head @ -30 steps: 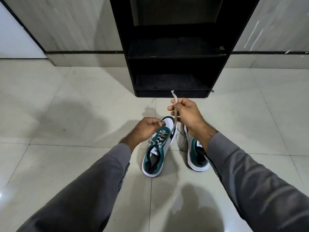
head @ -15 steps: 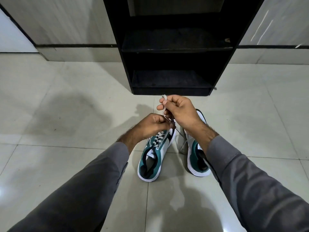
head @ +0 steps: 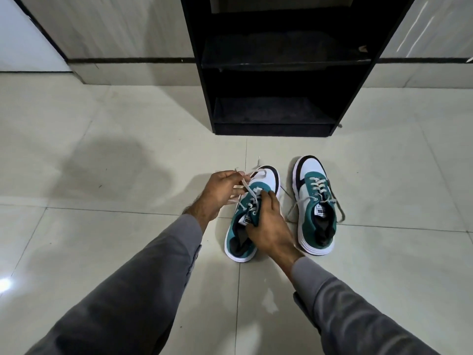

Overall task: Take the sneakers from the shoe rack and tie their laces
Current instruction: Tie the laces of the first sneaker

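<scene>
Two teal, white and black sneakers stand side by side on the tiled floor, toes toward the shoe rack. My left hand point(head: 220, 193) is closed on the white laces point(head: 245, 187) of the left sneaker point(head: 266, 180) and holds them out to the left of its toe. My right hand point(head: 268, 224) lies over that sneaker's tongue and collar, fingers pressed on the lacing. The right sneaker point(head: 316, 206) stands untouched, its loose laces point(head: 339, 213) trailing on the floor on both sides.
The black shoe rack point(head: 276, 67) stands against the wall straight ahead, its visible shelves bare. Pale glossy floor tiles point(head: 102, 226) surround the shoes. A doorway edge point(head: 30, 42) shows at the far left.
My right hand has let go of the raised lace and dropped onto the left sneaker's tongue. My left hand now holds the laces to the left. The right sneaker is uncovered.
</scene>
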